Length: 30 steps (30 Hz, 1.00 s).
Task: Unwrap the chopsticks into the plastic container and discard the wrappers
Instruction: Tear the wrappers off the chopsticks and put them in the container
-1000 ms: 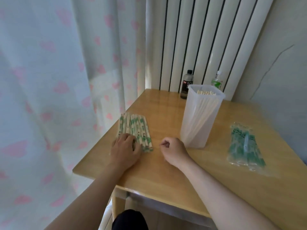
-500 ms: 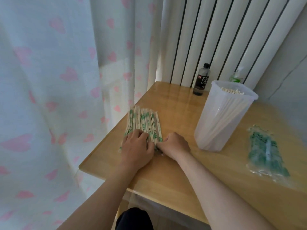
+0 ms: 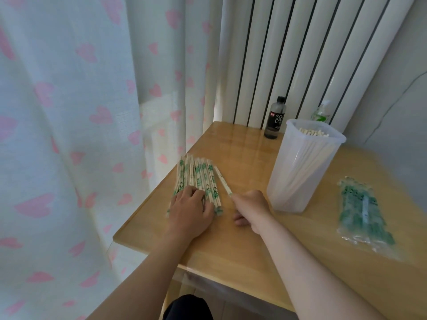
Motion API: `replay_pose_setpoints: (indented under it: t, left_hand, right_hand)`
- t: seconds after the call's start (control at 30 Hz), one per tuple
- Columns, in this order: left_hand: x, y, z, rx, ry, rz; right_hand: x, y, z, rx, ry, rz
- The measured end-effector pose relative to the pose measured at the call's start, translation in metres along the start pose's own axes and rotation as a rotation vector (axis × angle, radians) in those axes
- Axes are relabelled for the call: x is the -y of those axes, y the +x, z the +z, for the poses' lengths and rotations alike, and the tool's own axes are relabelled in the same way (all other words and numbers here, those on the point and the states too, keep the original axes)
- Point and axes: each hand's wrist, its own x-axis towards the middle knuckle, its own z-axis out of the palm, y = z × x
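Under the left hand (image 3: 189,211), what lies on the counter (image 3: 231,248)?
A pile of wrapped chopsticks (image 3: 196,174); its fingers lie spread flat on the near ends.
And the right hand (image 3: 250,209)?
Just right of the pile, its curled fingers pinch the near end of one wrapped pair (image 3: 222,180), angled away from the rest.
The plastic container (image 3: 300,176)?
Right of those fingers, upright, unwrapped chopsticks (image 3: 314,132) standing inside.

Home room, by a curtained window.
Left of the small wooden table (image 3: 242,241) hangs a sheer curtain (image 3: 69,112) with pink hearts; behind it stands a white column radiator (image 3: 288,54); right of it, a cracked painted wall (image 3: 406,105).
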Motion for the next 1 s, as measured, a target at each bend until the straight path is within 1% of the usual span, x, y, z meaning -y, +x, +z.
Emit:
replay_pose_setpoints:
  t: [0.07,0.1,0.23,0.33,0.4,0.5,0.57,0.63,0.7,0.77,0.8,0.83,0.9,1.0]
  left_hand:
    - [0.001,0.001,-0.002,0.008,-0.012,0.004]
    - [0.002,0.000,-0.002,0.012,-0.020,0.005]
    - [0.000,-0.001,-0.004,0.002,-0.013,0.013]
    - [-0.001,-0.005,-0.007,-0.030,0.030,0.045]
    - [-0.008,-0.008,-0.008,-0.102,0.105,0.145]
    - [-0.044,-0.007,-0.011,-0.217,0.136,0.421]
    - [-0.075,-0.004,-0.014,-0.238,0.166,0.587]
    - [-0.098,-0.001,-0.014,-0.240,0.176,0.668]
    - [-0.113,0.000,-0.012,-0.194,0.094,0.680]
    - [-0.125,0.001,-0.010,-0.077,-0.054,0.655]
    - [-0.131,0.000,-0.008,-0.001,-0.133,0.634]
    - [-0.138,0.000,-0.008,0.074,-0.200,0.609]
    - [-0.155,-0.001,-0.009,0.194,-0.291,0.541]
    - [-0.179,-0.004,-0.015,0.343,-0.384,0.481]
  right_hand:
    - [-0.012,-0.002,-0.010,-0.034,0.213,0.020]
    - [-0.018,-0.005,-0.016,-0.060,0.274,0.011]
    - [-0.034,-0.016,-0.049,-0.122,0.380,-0.067]
    - [-0.037,-0.027,-0.076,-0.093,0.411,-0.111]
    - [-0.039,-0.035,-0.093,-0.054,0.417,-0.138]
    - [-0.038,-0.048,-0.117,0.062,0.444,-0.176]
    - [-0.036,-0.056,-0.131,0.160,0.502,-0.193]
    - [-0.035,-0.064,-0.143,0.230,0.608,-0.206]
    - [-0.035,-0.071,-0.157,0.281,0.773,-0.215]
    - [-0.037,-0.076,-0.170,0.331,0.959,-0.242]
    - [-0.039,-0.077,-0.176,0.349,1.013,-0.266]
    - [-0.040,-0.077,-0.180,0.346,1.025,-0.291]
    - [-0.041,-0.074,-0.183,0.283,0.988,-0.307]
    - [-0.046,-0.068,-0.185,0.170,0.995,-0.273]
